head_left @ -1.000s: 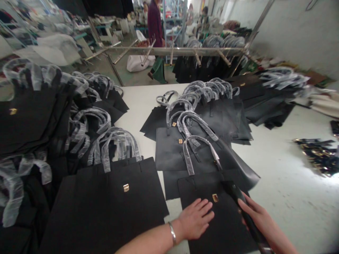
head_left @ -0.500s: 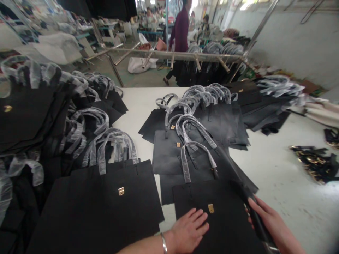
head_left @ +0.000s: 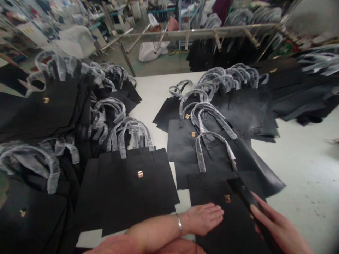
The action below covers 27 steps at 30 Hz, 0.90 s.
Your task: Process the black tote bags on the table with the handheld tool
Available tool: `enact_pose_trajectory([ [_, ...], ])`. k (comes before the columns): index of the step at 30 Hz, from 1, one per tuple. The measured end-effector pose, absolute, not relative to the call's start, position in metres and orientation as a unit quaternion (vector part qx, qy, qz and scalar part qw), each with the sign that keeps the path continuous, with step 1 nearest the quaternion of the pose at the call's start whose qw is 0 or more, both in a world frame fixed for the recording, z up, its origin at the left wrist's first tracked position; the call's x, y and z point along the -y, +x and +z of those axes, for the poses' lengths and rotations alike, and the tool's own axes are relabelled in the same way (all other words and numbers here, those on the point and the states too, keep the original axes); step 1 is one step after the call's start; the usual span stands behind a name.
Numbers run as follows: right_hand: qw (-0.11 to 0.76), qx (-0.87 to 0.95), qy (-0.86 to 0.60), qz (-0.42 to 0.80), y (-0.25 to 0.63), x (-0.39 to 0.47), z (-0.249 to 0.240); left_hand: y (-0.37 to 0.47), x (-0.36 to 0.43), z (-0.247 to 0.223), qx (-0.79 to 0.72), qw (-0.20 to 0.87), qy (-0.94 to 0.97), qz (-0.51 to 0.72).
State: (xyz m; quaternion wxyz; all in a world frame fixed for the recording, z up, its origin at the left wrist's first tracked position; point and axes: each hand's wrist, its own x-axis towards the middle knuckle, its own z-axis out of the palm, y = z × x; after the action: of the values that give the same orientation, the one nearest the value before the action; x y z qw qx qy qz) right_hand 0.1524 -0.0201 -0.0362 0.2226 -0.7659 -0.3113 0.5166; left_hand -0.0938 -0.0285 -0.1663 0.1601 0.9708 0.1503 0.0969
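Note:
A flat black tote bag [head_left: 212, 187] with a gold clasp [head_left: 227, 198] lies on the white table [head_left: 299, 165] right in front of me. My left hand [head_left: 205, 218], with a silver bangle at the wrist, rests flat on the bag's lower left, fingers spread. Beside it, my right hand [head_left: 278, 227] lies along a long black strip [head_left: 245, 192] that crosses the bag's right side; how firmly the fingers hold it is unclear.
Another black tote [head_left: 135, 183] lies to the left. Stacks of black bags with plastic-wrapped handles [head_left: 209, 116] fill the middle, and piles [head_left: 47, 106] stand at the left and far right. A metal rack [head_left: 201, 33] runs across the back.
My view has shifted left and down. My left hand has slid slightly right across the bag. The right hand stays on the black strip. The walking person behind the rack has left the view.

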Motion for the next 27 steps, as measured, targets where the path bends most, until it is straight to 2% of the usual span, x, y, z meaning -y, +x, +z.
enact_pose_trajectory([
  [3,0.174,0.299,-0.711,0.612,0.122,0.04,-0.066,-0.093,0.028,-0.168,-0.128,0.163,0.974,0.087],
  [8,0.136,0.384,-0.694,0.594,0.097,0.04,-0.091,-0.088,0.027,-0.171,-0.12,0.186,0.972,0.082],
  [11,0.127,0.409,-0.701,0.57,0.089,0.033,-0.088,-0.086,0.026,-0.173,-0.121,0.19,0.969,0.099],
  [20,0.22,0.419,-0.737,0.483,0.066,-0.007,-0.075,-0.088,0.026,-0.164,-0.141,0.172,0.969,0.108],
  [24,0.241,0.36,-0.74,0.516,0.077,0.003,-0.056,-0.088,0.027,-0.166,-0.154,0.172,0.968,0.098],
  [27,0.195,0.351,-0.72,0.566,0.075,0.017,-0.056,-0.085,0.026,-0.168,-0.145,0.194,0.965,0.102],
])
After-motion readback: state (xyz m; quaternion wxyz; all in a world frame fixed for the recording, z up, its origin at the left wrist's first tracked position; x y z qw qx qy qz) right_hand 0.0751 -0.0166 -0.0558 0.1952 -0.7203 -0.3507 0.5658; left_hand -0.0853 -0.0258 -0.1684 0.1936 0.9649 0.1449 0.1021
